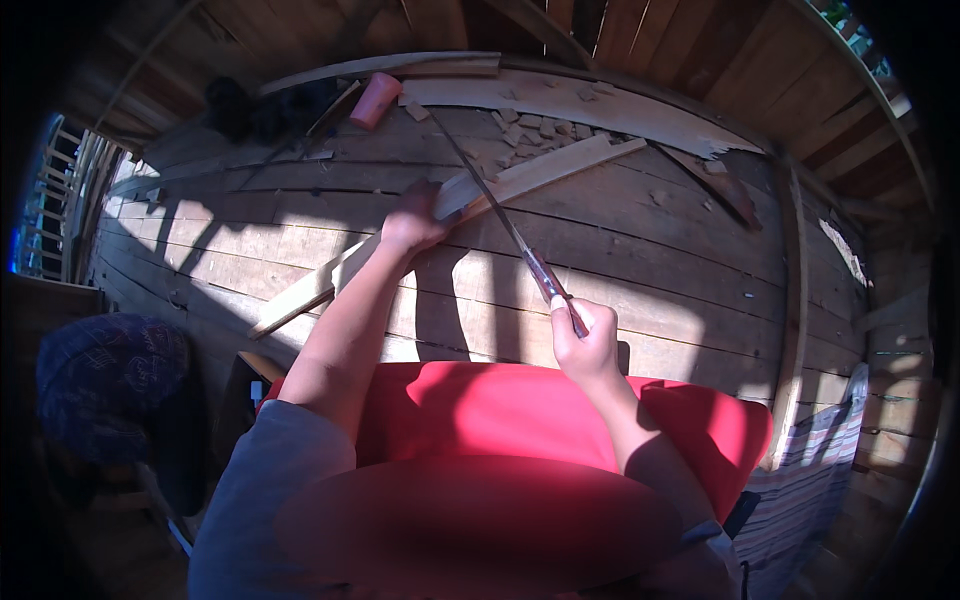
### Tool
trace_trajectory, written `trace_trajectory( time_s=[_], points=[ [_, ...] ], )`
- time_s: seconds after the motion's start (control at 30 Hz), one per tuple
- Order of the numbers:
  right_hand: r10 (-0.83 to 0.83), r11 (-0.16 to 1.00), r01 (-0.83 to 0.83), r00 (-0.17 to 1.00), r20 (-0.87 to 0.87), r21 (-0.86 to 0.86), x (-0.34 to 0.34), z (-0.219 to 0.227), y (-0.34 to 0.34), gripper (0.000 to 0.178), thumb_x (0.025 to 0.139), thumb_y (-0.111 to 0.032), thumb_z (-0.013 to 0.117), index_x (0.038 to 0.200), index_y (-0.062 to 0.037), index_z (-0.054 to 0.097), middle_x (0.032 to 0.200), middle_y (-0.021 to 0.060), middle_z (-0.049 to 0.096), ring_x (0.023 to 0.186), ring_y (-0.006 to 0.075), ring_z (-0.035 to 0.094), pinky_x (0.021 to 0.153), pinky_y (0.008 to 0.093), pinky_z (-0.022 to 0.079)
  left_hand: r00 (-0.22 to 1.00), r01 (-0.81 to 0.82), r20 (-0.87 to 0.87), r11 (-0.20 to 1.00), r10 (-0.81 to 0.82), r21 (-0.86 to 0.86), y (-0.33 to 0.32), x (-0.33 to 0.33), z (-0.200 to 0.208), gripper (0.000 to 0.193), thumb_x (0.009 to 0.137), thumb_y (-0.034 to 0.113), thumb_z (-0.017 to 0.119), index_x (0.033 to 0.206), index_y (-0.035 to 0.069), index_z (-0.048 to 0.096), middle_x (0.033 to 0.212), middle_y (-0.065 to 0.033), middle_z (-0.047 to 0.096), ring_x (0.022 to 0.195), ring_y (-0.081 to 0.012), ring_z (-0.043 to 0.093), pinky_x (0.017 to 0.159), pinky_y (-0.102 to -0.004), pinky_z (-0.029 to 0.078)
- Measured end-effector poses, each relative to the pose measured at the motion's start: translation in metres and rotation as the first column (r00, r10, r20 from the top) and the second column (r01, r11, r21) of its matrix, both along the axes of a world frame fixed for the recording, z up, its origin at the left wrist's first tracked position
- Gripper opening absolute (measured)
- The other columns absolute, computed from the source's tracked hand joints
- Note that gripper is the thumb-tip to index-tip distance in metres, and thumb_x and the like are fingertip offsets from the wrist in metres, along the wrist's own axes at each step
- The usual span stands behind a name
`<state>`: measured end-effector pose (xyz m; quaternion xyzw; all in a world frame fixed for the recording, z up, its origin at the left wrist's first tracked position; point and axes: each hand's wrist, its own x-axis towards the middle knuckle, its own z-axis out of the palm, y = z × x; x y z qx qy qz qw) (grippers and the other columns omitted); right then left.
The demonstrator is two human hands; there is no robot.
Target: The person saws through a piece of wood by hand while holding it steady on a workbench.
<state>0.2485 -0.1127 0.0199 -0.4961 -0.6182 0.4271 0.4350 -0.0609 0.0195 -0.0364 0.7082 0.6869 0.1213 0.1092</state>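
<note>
One blade (508,225) slants over the plank floor (600,235), its long axis running from near right to far left, tip pointing away. The right hand (586,340) is closed round its handle. Beneath the blade lies one stick (460,194), gripped by the left hand (412,218), fingers blurred; it crosses one long strip (562,168). Beyond are one pink cup (375,101) and over a dozen offcuts (540,128), too jumbled to count exactly.
</note>
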Motion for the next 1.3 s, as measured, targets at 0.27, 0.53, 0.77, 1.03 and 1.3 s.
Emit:
trace_trajectory(
  time_s=[0.27,0.53,0.77,1.03,1.3],
  points=[
    [-0.001,0.997,-0.005,0.998,-0.068,-0.081,0.003,-0.002,-0.001,0.044,0.099,-0.013,0.061,0.059,-0.0017,0.048,0.050,-0.0003,0.042,0.047,0.0072,0.040,0.046,0.0350,0.028,0.997,-0.012,0.073,1.000,0.012,0.011,0.005,-0.007,-0.003,0.066,0.085,0.057,0.072,0.116,-0.001,0.070,0.122,-0.0272,0.062,0.116,-0.0420,0.062,0.100,-0.0462,0.051],
    [0.005,0.999,-0.006,0.999,0.039,0.032,-0.017,-0.005,0.046,0.042,0.098,-0.015,0.061,0.061,-0.0004,0.047,0.051,0.0049,0.041,0.048,0.0105,0.039,0.048,0.0364,0.030,0.996,-0.022,0.092,0.997,0.015,0.077,0.012,0.020,0.012,0.065,0.084,0.056,0.073,0.115,-0.001,0.072,0.118,-0.0270,0.065,0.112,-0.0428,0.064,0.100,-0.0461,0.052],
    [0.049,0.995,-0.049,0.999,-0.001,-0.083,0.005,0.001,0.013,0.043,0.100,-0.015,0.061,0.062,-0.0014,0.049,0.053,-0.0018,0.043,0.051,0.0058,0.039,0.047,0.0332,0.026,0.993,-0.062,0.104,0.998,0.058,0.033,0.004,0.001,0.001,0.063,0.085,0.053,0.073,0.118,0.000,0.071,0.122,-0.0286,0.065,0.117,-0.0429,0.063,0.102,-0.0470,0.050],
    [0.078,0.980,-0.084,0.996,-0.038,-0.179,0.009,0.012,0.007,0.043,0.100,-0.015,0.060,0.061,-0.0015,0.051,0.054,-0.0031,0.045,0.051,0.0057,0.040,0.047,0.0326,0.028,0.973,-0.116,0.199,0.993,0.113,0.002,0.007,-0.008,0.015,0.061,0.086,0.052,0.072,0.116,-0.002,0.073,0.118,-0.0296,0.068,0.111,-0.0446,0.067,0.097,-0.0477,0.054],
    [0.107,0.994,-0.108,0.981,0.163,-0.003,0.000,0.017,0.052,0.042,0.092,-0.016,0.068,0.058,-0.0016,0.047,0.050,0.0026,0.041,0.049,0.0094,0.038,0.047,0.0341,0.029,0.976,-0.197,0.120,0.974,0.183,0.109,0.020,-0.019,-0.009,0.061,0.080,0.048,0.079,0.118,0.001,0.072,0.117,-0.0277,0.068,0.111,-0.0441,0.067,0.097,-0.0472,0.054]
  ],
)
